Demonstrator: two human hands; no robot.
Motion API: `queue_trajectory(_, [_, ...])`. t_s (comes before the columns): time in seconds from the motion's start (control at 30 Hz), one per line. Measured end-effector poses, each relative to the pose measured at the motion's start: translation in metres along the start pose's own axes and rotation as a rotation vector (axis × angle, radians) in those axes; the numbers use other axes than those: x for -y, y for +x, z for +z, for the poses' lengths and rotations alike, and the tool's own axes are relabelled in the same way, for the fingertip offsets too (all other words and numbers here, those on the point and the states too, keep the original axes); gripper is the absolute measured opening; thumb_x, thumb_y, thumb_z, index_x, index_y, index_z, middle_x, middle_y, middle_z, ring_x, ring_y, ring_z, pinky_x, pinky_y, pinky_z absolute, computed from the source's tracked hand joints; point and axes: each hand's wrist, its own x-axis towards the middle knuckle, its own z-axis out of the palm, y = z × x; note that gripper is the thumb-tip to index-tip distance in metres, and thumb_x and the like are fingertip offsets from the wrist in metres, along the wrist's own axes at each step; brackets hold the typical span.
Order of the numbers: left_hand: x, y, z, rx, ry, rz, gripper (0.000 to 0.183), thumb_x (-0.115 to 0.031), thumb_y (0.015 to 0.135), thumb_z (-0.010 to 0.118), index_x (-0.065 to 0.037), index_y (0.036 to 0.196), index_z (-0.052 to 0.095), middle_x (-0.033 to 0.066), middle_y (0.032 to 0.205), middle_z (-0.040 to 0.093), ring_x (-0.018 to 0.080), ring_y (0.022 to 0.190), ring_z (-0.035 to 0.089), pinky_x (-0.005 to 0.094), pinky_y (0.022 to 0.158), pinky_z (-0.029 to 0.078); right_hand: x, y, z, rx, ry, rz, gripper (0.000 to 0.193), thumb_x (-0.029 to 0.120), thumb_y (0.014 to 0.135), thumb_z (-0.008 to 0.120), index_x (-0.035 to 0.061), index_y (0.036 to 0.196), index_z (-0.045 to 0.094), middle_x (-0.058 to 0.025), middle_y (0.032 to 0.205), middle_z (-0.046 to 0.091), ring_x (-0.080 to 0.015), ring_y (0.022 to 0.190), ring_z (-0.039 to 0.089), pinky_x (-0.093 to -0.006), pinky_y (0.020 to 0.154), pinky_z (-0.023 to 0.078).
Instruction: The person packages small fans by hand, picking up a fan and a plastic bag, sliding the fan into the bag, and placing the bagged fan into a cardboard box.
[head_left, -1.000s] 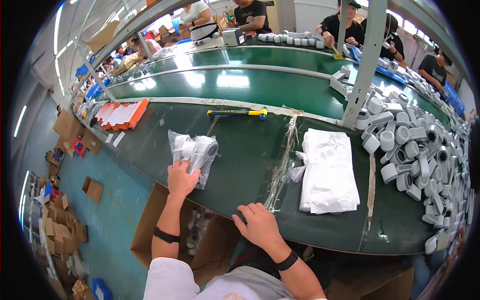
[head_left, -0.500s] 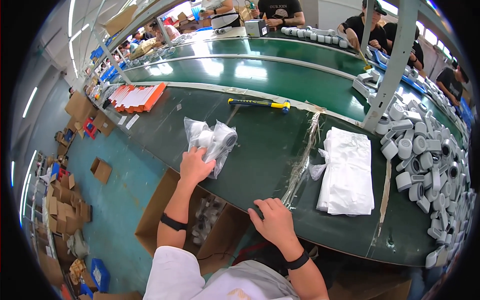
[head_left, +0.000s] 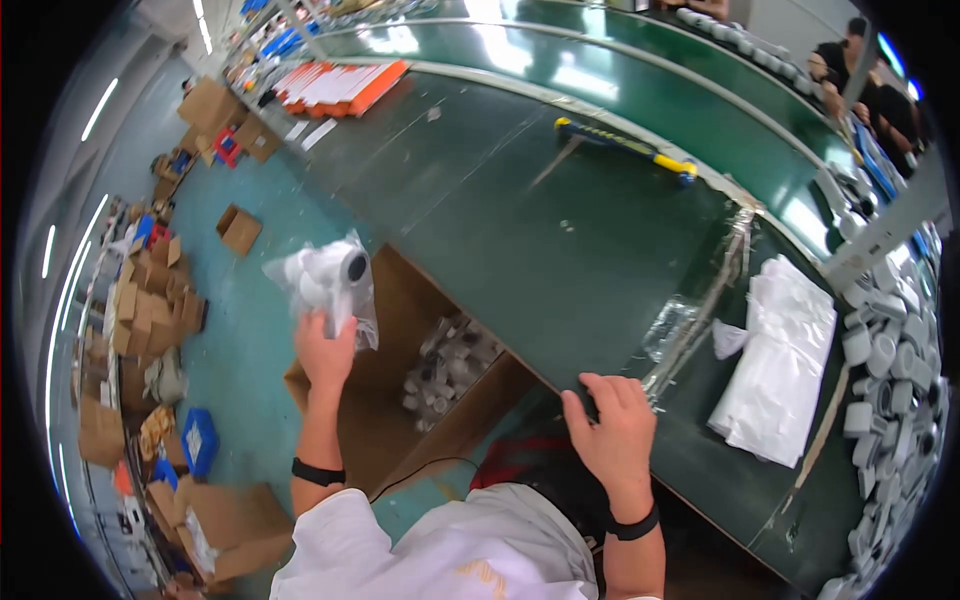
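Note:
A clear plastic bag (head_left: 325, 280) with white and grey round-ended plastic parts inside hangs past the table's left end. My left hand (head_left: 326, 352) is closed on its lower part, at the far left side of an open cardboard box (head_left: 395, 300). Inside that box lie several similar bagged grey-white parts (head_left: 452, 368). At the table's near edge, my right hand (head_left: 612, 430) rests with its fingers apart and holds nothing. Right of it, a stack of flat white plastic bags (head_left: 775, 365) lies on the dark green table (head_left: 520, 250).
A hammer with a blue and yellow handle (head_left: 625, 150) lies near the table's far edge. Orange and white cartons (head_left: 340, 88) are at the far left. Loose grey-white parts (head_left: 890, 400) pile up at the right. More cardboard boxes (head_left: 145, 310) stand on the floor; people work far right.
My left hand has carried the bag off the tabletop, leftward to beside the cardboard box. My right hand stays at the table edge. The view has turned down and left.

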Motion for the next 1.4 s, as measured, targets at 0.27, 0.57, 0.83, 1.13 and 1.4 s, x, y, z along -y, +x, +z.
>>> queue_trajectory(0.27, [0.117,-0.141,0.106,0.722,0.088,-0.601,0.068,-0.042,0.076,0.074,-0.004,0.130,0.060,0.0236,0.126,0.062,0.0382,0.119,0.059,0.0443,0.100,0.047,0.008,-0.004,0.014,0.043,-0.050,0.023,0.024,0.009,0.075,0.078,0.0043,0.095,0.067,-0.0084,0.086,0.064,-0.0266,0.076,0.059,-0.0357,0.064,0.049])
queue_trajectory(0.57, [0.299,-0.222,0.237,0.904,-0.108,-0.222,0.044,-0.039,0.086,0.070,0.001,0.106,0.069,0.0208,0.105,0.070,0.0350,0.099,0.067,0.0422,0.088,0.053,0.024,0.024,0.014,0.062,-0.229,0.035,0.026,0.020,0.066,0.082,0.0108,0.084,0.066,-0.0050,0.077,0.060,-0.0260,0.068,0.058,-0.0358,0.058,0.048])
queue_trajectory(0.83, [0.330,-0.221,0.183,1.212,-0.289,0.048,0.046,-0.041,0.087,0.069,0.002,0.103,0.071,0.0222,0.104,0.071,0.0337,0.094,0.068,0.0440,0.082,0.053,0.001,0.005,0.009,0.085,-0.342,-0.009,0.031,0.038,0.078,0.073,0.0113,0.083,0.056,-0.0014,0.074,0.043,-0.0176,0.068,0.048,-0.0283,0.054,0.039])
queue_trajectory(1.13, [0.122,-0.134,0.205,0.847,-0.228,-0.303,0.043,-0.037,0.090,0.068,0.005,0.100,0.072,0.0258,0.100,0.071,0.0329,0.086,0.069,0.0456,0.075,0.053,0.004,-0.006,0.021,0.003,-0.285,-0.082,0.032,0.037,0.083,0.068,0.0082,0.085,0.055,-0.0035,0.078,0.047,-0.0180,0.073,0.050,-0.0299,0.058,0.042])
queue_trajectory(1.4, [-0.077,-0.007,0.084,-0.237,-0.673,0.192,0.018,-0.013,0.092,0.066,0.005,0.092,0.069,0.0157,0.079,0.069,0.0246,0.069,0.063,0.0364,0.067,0.054,0.006,-0.038,-0.018,-0.257,0.121,-0.086,0.018,0.021,0.086,0.068,0.0068,0.093,0.060,-0.0067,0.083,0.055,-0.0256,0.079,0.059,-0.0383,0.066,0.050])
